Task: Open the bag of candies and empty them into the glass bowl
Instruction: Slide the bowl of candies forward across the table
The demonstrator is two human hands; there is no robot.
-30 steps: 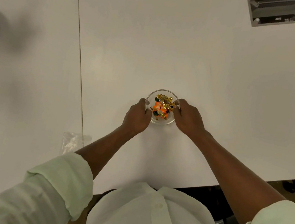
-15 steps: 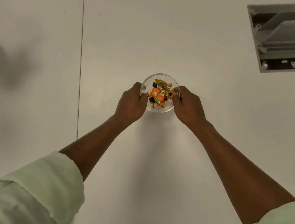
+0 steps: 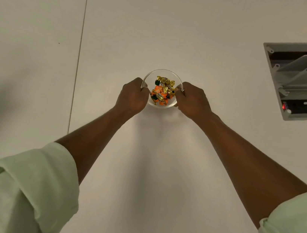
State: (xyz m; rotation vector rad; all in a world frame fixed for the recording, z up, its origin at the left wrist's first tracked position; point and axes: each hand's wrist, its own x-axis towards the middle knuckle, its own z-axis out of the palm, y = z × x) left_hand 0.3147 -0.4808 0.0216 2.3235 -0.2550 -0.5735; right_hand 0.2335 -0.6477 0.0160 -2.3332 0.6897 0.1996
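Left hand (image 3: 133,95), right hand (image 3: 193,100) clasp glass bowl (image 3: 164,74) sides.

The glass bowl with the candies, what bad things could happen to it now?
1. The glass bowl is smooth, and the left hand and right hand hold it only by its sides. If either grip slips, it might tip or drop.
2. The candies are heaped loosely, so a quick push or tilt could spill some onto the white table.
3. The open hatch in the table lies to the right; a stray candy might roll in.
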